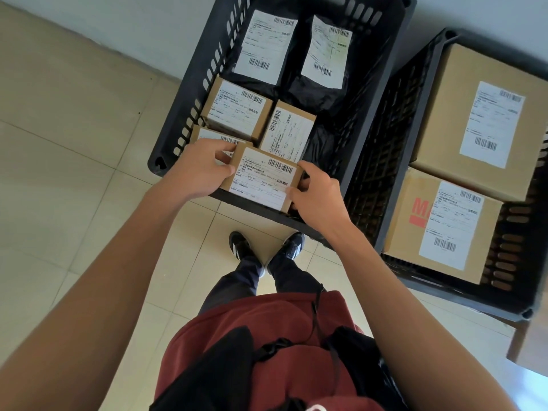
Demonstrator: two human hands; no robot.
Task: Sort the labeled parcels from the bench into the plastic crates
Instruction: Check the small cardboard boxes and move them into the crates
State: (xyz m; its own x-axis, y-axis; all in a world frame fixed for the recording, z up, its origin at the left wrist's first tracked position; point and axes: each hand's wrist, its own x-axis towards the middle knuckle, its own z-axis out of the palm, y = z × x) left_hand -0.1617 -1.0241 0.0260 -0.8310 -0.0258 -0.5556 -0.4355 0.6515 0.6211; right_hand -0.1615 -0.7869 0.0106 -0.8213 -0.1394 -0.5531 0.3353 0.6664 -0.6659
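Note:
A small brown cardboard parcel with a white barcode label hangs over the near edge of a dark plastic crate. My left hand grips its left end and my right hand grips its right end. Inside that crate lie three other small labeled boxes, one at the left, one beside it and one partly hidden under my left hand. Two black bagged parcels, one left and one right, lie at the far end.
A second dark crate stands to the right, holding two large labeled cartons, one far and one near. Both crates rest on a beige tiled floor by a pale wall. My feet stand close to the first crate. A cardboard corner shows at right.

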